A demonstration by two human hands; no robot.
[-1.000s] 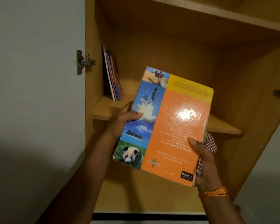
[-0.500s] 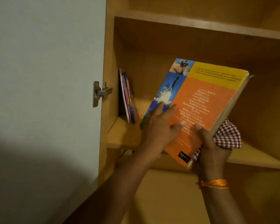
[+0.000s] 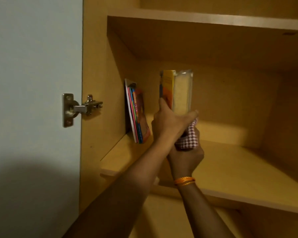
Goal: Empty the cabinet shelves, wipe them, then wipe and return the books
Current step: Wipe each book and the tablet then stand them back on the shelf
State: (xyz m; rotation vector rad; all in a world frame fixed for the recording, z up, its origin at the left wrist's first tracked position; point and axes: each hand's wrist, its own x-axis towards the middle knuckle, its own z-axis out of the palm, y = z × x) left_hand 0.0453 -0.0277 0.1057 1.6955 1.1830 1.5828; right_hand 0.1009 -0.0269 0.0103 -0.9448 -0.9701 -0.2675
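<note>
Stood upright on the shelf [image 3: 230,170], a thick orange book [image 3: 175,90], page edges toward the camera, at about 3 o'clock of a few thin books [image 3: 136,112] leaning at the left wall. Steadied by the left hand [image 3: 169,122], thumb and fingers spread across its fore-edge. Gripped in the right hand [image 3: 186,157] below, a checked cloth [image 3: 189,134], fingers curled round it, probably touching the book's base. Shelf seemingly wiped; returning under way, with how many books remained unknown.
</note>
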